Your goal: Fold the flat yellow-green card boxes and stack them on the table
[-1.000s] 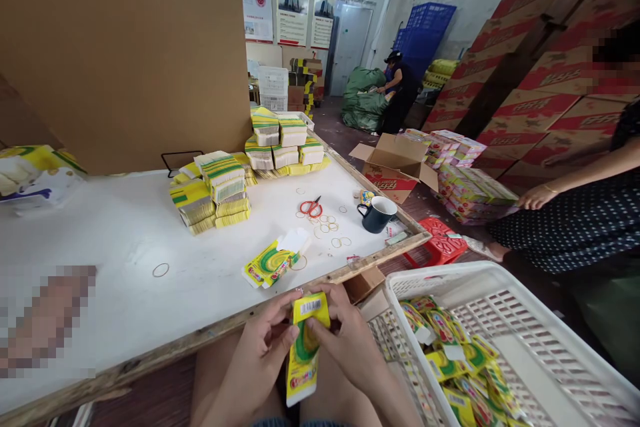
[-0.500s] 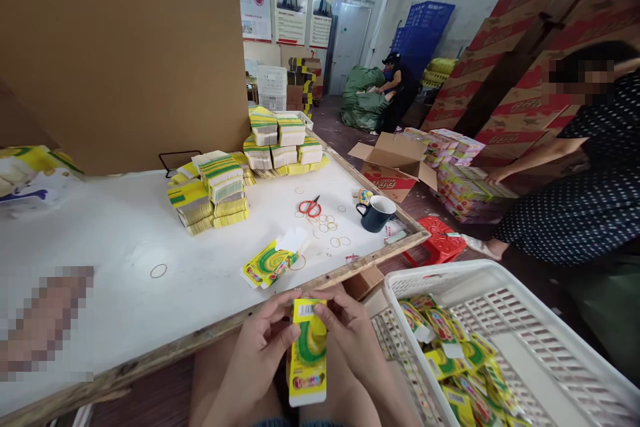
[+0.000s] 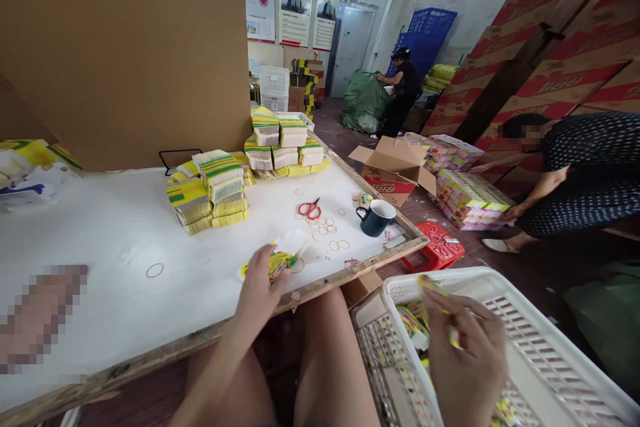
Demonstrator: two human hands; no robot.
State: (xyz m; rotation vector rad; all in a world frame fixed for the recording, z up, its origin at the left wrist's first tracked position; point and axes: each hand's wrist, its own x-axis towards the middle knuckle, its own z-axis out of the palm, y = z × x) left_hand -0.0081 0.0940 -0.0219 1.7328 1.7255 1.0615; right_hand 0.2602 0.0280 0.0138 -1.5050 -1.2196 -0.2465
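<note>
My left hand (image 3: pixel 261 283) reaches over the table edge, fingers stretched and thumb apart. Under and just beyond its fingers lie a few yellow-green printed cartons (image 3: pixel 283 260) with white flaps; whether the fingertips touch them I cannot tell. My right hand (image 3: pixel 467 350), a little blurred, is over the white plastic basket (image 3: pixel 493 273). Between its thumb and fingers is a small yellow carton (image 3: pixel 429 285), mostly hidden by the hand. More yellow cartons (image 3: pixel 414 320) lie in the basket, partly covered by this hand.
On the white table (image 3: pixel 120 233) are bundled carton stacks (image 3: pixel 220 177), red-handled scissors (image 3: pixel 310 209), rubber bands (image 3: pixel 327 225) and a dark mug (image 3: pixel 376 218). A red stool (image 3: pixel 437 247) and an open cardboard box (image 3: pixel 390 163) stand beyond. One person (image 3: pixel 590 167) bends over packed boxes at right.
Both hands held one yellow carton over my lap before. Now the right hand has carried it right to the basket, and the left has moved forward to the cartons on the table.
</note>
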